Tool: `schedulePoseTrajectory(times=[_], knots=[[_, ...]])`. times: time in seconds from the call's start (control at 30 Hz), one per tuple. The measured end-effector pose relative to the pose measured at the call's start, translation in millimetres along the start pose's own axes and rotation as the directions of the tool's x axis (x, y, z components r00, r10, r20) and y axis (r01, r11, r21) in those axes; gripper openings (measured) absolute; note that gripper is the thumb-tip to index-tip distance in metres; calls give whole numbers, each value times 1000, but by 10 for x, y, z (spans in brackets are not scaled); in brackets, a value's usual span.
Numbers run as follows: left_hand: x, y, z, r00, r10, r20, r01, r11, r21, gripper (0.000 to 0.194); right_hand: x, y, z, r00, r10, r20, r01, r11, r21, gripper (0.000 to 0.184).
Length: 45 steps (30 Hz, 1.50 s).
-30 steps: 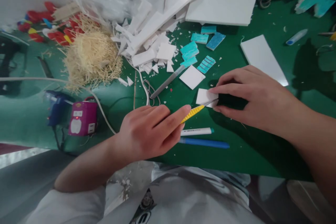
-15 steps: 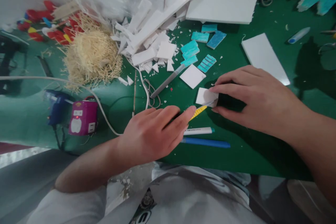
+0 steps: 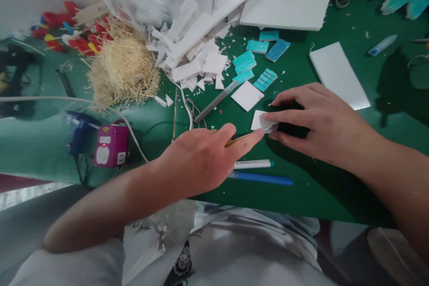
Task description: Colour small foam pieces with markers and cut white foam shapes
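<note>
My left hand (image 3: 204, 156) is closed round a yellow utility knife (image 3: 233, 142), mostly covered by the fingers. Its forefinger stretches along the knife towards a small white foam piece (image 3: 257, 120), where the blade meets the piece's right part. With thumb and fingertips my right hand (image 3: 321, 120) pins this piece against the table. Just behind it lies a white foam square (image 3: 248, 96). A white marker (image 3: 254, 164) and a blue pen (image 3: 264, 178) rest in front of the left hand's fingers.
Turquoise-painted foam pieces (image 3: 244, 61) and a grey pen-like stick (image 3: 214, 102) lie farther back. White foam scraps (image 3: 187, 71) are heaped beside a straw bundle (image 3: 124, 69). At left stand a purple power block (image 3: 111, 145) and a blue glue gun (image 3: 78, 132), with a white cable (image 3: 129, 127) crossing.
My left hand has moved right and slightly up, its forefinger now reaching the foam piece and covering more of the knife. The right hand stays on the piece. The view has shifted a little.
</note>
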<state>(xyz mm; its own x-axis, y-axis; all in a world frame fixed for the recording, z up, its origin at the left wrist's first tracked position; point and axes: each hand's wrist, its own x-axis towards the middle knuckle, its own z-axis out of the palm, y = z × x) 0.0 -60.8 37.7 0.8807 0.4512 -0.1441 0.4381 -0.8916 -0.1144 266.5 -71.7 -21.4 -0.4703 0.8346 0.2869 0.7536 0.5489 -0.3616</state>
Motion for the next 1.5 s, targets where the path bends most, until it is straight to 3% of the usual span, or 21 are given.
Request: schedulePoseTrajectory(times=[0.23, 0.4, 0.6, 0.83, 1.13, 1.3, 1.5], knots=[[162, 46, -110, 970, -4, 242, -6, 999, 39, 78, -4, 10, -26, 999, -30, 20, 30, 999, -23, 30], [227, 113, -213, 969, -14, 248, -7, 997, 80, 81, -20, -16, -5, 1000, -21, 21, 22, 999, -37, 32], [298, 192, -330, 953, -46, 300, 15, 995, 102, 77, -63, 6, 97, 998, -4, -59, 2, 1000, -24, 30], [195, 181, -340, 956, -20, 294, -11, 994, 104, 77, -46, -46, 71, 999, 27, -45, -28, 999, -23, 25], [-20, 173, -275, 980, -7, 201, -18, 992, 124, 69, -50, -51, 82, 998, 27, -55, -30, 998, -48, 28], [-103, 155, -249, 989, -4, 146, -15, 992, 126, 69, -27, -34, 13, 1000, 18, 16, -17, 999, -43, 29], [-183, 171, -176, 994, -64, 90, 54, 993, 102, 74, -23, -70, 3, 1000, -11, -20, 10, 998, -67, 27]])
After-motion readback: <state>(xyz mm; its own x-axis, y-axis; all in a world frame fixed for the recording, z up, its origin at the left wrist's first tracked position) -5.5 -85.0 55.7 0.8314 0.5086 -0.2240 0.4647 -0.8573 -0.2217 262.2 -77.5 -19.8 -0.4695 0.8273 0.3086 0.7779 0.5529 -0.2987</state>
